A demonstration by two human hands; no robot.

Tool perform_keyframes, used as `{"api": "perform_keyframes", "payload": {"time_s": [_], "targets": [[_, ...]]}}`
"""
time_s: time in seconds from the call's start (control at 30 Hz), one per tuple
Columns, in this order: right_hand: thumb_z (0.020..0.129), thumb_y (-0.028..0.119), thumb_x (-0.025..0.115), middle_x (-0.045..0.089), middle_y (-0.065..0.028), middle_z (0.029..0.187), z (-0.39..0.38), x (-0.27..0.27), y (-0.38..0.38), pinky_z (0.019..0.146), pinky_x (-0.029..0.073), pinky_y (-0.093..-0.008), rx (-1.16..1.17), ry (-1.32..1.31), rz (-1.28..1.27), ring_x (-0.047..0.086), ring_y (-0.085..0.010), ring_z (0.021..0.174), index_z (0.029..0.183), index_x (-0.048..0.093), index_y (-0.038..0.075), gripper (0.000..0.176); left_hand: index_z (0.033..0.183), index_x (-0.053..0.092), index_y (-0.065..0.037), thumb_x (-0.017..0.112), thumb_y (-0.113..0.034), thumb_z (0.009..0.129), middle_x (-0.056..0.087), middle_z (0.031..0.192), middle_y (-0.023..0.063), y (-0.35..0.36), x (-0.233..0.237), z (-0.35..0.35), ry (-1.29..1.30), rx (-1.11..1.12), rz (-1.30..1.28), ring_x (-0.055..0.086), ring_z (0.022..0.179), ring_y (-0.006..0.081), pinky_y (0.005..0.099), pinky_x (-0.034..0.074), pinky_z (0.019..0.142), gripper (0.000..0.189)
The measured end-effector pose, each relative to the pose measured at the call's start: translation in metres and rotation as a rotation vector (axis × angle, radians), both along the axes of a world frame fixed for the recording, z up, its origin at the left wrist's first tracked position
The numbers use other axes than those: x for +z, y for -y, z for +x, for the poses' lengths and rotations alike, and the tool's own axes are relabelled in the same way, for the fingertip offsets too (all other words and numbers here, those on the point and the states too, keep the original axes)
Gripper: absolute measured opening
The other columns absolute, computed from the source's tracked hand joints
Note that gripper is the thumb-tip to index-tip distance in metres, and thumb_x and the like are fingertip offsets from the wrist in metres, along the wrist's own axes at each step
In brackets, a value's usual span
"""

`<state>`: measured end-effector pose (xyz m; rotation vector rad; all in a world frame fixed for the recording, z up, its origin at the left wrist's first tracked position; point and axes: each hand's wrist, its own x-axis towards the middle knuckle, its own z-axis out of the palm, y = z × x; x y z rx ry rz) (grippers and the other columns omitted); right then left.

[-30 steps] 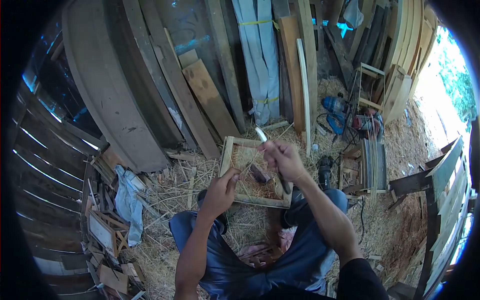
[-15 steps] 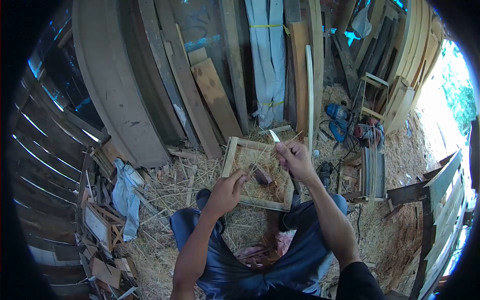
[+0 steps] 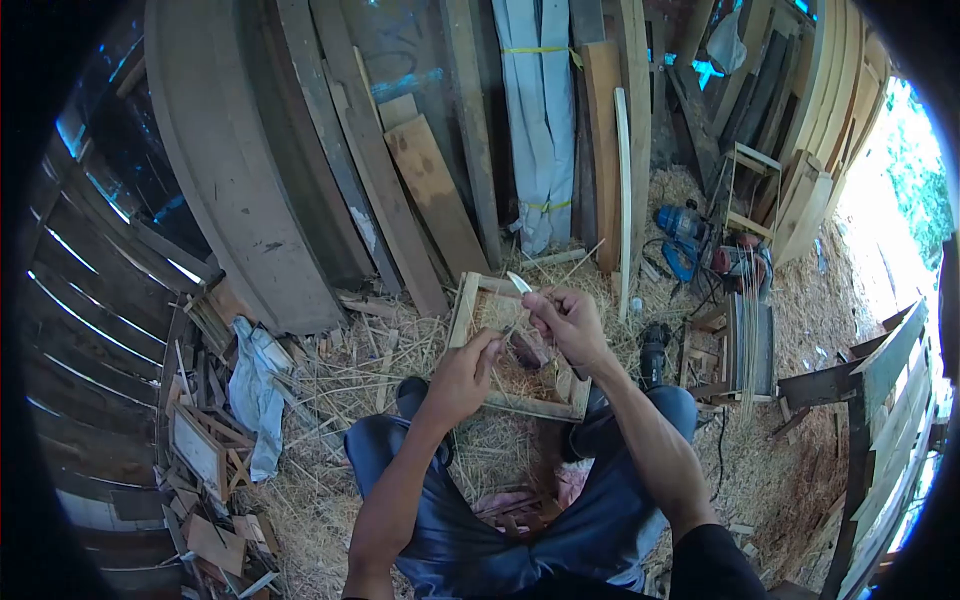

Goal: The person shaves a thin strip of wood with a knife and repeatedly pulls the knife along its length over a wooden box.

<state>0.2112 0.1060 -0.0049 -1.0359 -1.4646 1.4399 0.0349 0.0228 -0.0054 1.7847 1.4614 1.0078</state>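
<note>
View from a head camera, looking down at a seated person in a cluttered woodworking shed. Nearest the camera are the person's bent knees in blue jeans point(image 3: 420, 500), with both bare forearms reaching forward over them.

The left hand point(image 3: 465, 375) is closed in a pinch on the near end of a thin pale sliver point(image 3: 508, 330) of wood or cane, which runs up and to the right to the other hand. The right hand point(image 3: 560, 322) is wrapped in a fist around a knife point(image 3: 519, 283). Its short bright blade sticks out to the far left, above the sliver. Whether the edge touches the sliver is too fine to tell. The hands are close together, held in the air above the floor.

Directly below them, a square wooden frame point(image 3: 463, 310) lies flat on the straw-covered floor point(image 3: 330, 380), with a dark object inside it.

Judging from this pose, the cut goes best with the blade at a shallow angle and the edge turned away from the left fingertips. The sliver should be held taut, and strokes should be short and light so the thin piece does not snap.

To the left lie a crumpled blue cloth point(image 3: 255, 390) and some small frames point(image 3: 200, 450) among offcuts. To the right a bundle of thin strips point(image 3: 748, 310) stands upright, with a blue power tool point(image 3: 680, 225) beyond it. Farthest back, long planks point(image 3: 435, 200) and boards lean against the wall.
</note>
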Motion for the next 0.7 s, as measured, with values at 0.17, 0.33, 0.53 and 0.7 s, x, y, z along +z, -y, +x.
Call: {"api": "perform_keyframes", "payload": {"time_s": [0.17, 0.33, 0.53, 0.7], "targets": [[0.091, 0.028, 0.063, 0.049, 0.0051, 0.058, 0.007, -0.004, -0.005, 0.043, 0.032, -0.0188, -0.119, 0.054, 0.021, 0.041, -0.0016, 0.048, 0.078, 0.061, 0.003, 0.028, 0.102, 0.055, -0.002, 0.044, -0.016, 0.098, 0.062, 0.076, 0.0140, 0.004, -0.005, -0.001, 0.016, 0.015, -0.023, 0.052, 0.053, 0.0273, 0.0342, 0.041, 0.057, 0.018], [0.093, 0.027, 0.060, 0.048, 0.0045, 0.059, 0.045, 0.000, -0.031, 0.042, 0.030, -0.0185, -0.237, -0.219, -0.134, 0.039, -0.0028, 0.047, 0.082, 0.062, 0.003, 0.026, 0.100, 0.055, -0.003, 0.045, -0.018, 0.099, 0.061, 0.076, 0.0139, 0.007, -0.010, -0.011, 0.054, -0.061, -0.076, 0.053, 0.057, 0.0226, 0.0324, 0.042, 0.058, 0.019], [0.096, 0.037, 0.053, 0.051, 0.0049, 0.062, 0.096, 0.013, -0.045, 0.042, 0.030, -0.0178, -0.494, -0.189, 0.116, 0.041, -0.0017, 0.049, 0.087, 0.065, 0.006, 0.034, 0.099, 0.055, -0.004, 0.044, -0.018, 0.099, 0.053, 0.063, 0.0117, 0.015, -0.003, -0.025, 0.022, 0.030, 0.046, 0.050, 0.051, 0.0237, 0.0359, 0.041, 0.054, 0.017], [0.093, 0.025, 0.060, 0.046, 0.0066, 0.066, 0.038, 0.023, 0.000, 0.043, 0.026, -0.0171, -0.050, -0.376, -0.145, 0.036, -0.0001, 0.051, 0.104, 0.062, 0.003, 0.025, 0.098, 0.055, -0.005, 0.043, -0.017, 0.100, 0.045, 0.060, 0.0083, 0.008, -0.017, -0.013, 0.082, -0.038, -0.154, 0.042, 0.049, 0.0165, 0.0331, 0.038, 0.052, 0.017]]}}
